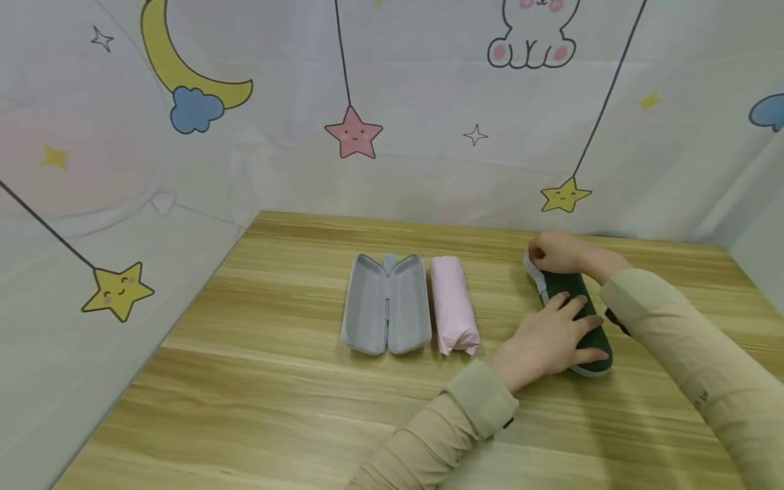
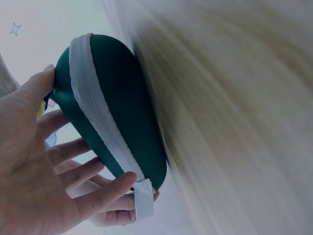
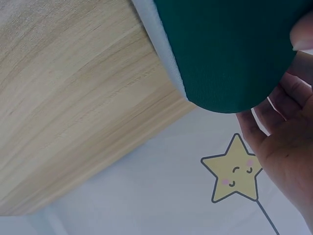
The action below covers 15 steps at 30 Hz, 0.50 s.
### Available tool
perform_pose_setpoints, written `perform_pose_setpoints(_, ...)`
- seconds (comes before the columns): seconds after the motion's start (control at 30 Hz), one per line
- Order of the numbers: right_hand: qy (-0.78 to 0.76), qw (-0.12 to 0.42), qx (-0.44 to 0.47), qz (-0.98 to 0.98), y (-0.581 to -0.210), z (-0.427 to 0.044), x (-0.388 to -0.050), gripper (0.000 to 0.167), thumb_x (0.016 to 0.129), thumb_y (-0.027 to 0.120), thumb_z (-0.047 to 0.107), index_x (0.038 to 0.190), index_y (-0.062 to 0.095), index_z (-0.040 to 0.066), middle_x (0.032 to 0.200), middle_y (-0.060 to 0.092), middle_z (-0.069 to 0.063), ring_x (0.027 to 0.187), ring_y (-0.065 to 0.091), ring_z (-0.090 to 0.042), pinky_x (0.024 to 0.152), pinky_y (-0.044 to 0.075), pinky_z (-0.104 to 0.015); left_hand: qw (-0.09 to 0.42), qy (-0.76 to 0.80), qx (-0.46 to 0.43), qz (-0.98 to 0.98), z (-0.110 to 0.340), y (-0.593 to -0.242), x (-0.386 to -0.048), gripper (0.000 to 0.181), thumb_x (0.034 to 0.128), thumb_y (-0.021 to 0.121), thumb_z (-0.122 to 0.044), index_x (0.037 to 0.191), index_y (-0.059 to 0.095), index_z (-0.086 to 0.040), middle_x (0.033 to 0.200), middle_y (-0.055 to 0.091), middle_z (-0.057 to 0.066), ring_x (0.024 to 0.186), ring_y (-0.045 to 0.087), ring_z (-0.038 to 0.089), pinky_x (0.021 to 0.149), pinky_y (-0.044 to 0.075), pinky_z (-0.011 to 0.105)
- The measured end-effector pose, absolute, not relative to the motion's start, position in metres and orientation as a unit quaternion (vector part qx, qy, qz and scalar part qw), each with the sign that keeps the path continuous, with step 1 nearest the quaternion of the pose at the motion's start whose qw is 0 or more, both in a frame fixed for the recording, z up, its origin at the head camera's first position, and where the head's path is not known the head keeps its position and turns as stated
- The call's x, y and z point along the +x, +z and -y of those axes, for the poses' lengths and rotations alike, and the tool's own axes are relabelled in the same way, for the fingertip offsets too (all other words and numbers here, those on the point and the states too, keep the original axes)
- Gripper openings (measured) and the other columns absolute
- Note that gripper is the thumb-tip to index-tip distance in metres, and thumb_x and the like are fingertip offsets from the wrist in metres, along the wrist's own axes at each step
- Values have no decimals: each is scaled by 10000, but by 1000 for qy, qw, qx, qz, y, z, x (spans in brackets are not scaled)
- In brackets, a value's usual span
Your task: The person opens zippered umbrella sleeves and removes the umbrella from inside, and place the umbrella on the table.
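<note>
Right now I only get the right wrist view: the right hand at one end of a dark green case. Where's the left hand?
Observer: The left hand rests on top of the green zippered case, fingers spread.
Operator: Does its zipper have a tab anywhere?
Observer: Yes, the left wrist view shows a gray fabric tab close to the right hand.
Operator: And what lies to the left of the green case?
Observer: In the head view, a pink wrapped bundle lies between it and an open gray hinged case.
</note>
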State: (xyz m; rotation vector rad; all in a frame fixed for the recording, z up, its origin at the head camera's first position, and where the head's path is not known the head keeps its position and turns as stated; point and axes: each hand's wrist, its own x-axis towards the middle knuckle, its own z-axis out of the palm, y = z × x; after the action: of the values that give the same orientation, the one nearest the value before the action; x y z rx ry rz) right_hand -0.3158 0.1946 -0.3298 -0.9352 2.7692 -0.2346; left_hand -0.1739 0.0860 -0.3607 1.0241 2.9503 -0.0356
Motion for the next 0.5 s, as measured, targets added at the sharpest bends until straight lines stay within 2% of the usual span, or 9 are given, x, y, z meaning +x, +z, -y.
perform_pose_setpoints(0.23, -85, 93, -322, -938, -333, -198, -318, 147, 927, 514, 42, 874, 648, 12, 758, 594, -73, 641, 479, -160, 616, 407, -324, 15, -12, 325, -946, -87, -361, -174, 582, 909, 294, -697, 1451, 301, -484, 1590, 184, -158, 1480, 166, 87, 1009, 470, 293)
perform_pose_setpoints(0.5, -87, 91, -310, -942, -335, -196, -322, 160, 931, 521, 64, 810, 623, 41, 699, 539, -47, 612, 449, -157, 615, 375, -308, 35, -17, 313, -949, -88, -361, -174, 580, 908, 263, -699, 1455, 257, -506, 1597, 125, -179, 1485, 125, 70, 998, 471, 312)
